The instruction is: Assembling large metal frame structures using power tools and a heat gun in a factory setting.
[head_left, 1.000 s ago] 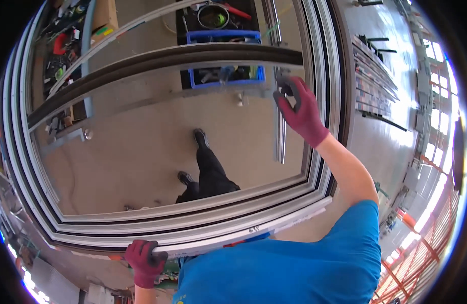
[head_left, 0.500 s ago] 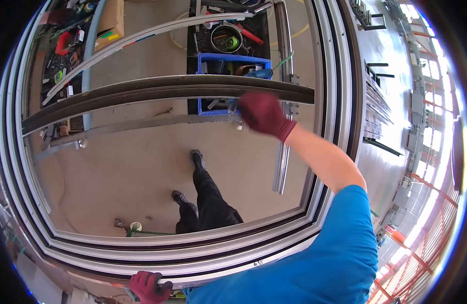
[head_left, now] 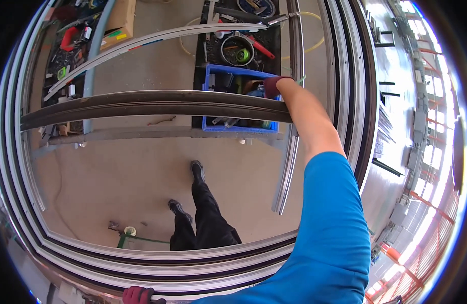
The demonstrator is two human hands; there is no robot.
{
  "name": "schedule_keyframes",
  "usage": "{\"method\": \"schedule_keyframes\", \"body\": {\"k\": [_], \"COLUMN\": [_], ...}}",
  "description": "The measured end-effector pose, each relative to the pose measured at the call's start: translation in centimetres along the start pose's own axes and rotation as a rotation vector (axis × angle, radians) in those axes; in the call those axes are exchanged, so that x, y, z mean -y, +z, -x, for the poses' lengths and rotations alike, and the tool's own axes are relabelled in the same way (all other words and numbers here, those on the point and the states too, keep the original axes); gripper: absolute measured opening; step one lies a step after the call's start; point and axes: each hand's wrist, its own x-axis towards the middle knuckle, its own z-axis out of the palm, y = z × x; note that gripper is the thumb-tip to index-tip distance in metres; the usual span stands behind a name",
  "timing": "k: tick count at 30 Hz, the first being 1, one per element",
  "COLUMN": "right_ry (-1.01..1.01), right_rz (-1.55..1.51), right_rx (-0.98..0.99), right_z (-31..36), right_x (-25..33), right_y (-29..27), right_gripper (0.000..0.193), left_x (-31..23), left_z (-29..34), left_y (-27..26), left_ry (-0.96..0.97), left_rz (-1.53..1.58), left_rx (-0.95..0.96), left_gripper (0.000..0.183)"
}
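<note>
My right hand, in a maroon glove, reaches over the dark crossbar into a blue crate. It is at the crate's right side, beside a blue object whose kind I cannot make out. The fingers are hidden, so whether they hold anything does not show. At the lower edge, my left hand, also gloved, has its fingers curled beside the near side of a large metal frame. What those fingers close on is cut off by the picture's edge.
Beyond the crossbar, a round metal tin with a green item inside and a red-handled tool lie on a dark bench. A cardboard box and a tool-strewn bench are at the far left. Long profiles cross the opening.
My right hand has moved from above the crossbar, farther away and down into the blue crate. My left hand sits slightly lower in view, still curled. The view has shifted a little.
</note>
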Motion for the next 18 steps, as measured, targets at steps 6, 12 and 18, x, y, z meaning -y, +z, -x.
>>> {"method": "schedule_keyframes", "body": {"k": [6,12,18], "right_ry": [-0.071,-0.235,-0.344], "right_rz": [-0.372,-0.506,-0.696], "right_rx": [-0.347,-1.150,-1.524], "right_z": [5.9,15.1,32.2], "right_x": [-1.5,-1.1,9.2], "right_y": [-3.1,-9.0,-8.0], "right_gripper": [0.044,0.053,0.051], "left_x": [0.2,0.8,-0.2], "left_z": [-0.9,-0.2,0.2], "left_y": [-0.7,-0.4,-2.2], "left_ry": [0.013,0.069,-0.121], "left_rz": [0.011,-0.021,0.236], "left_rx": [0.008,-0.131,-0.262], "left_gripper": [0.036,0.053,0.083]}}
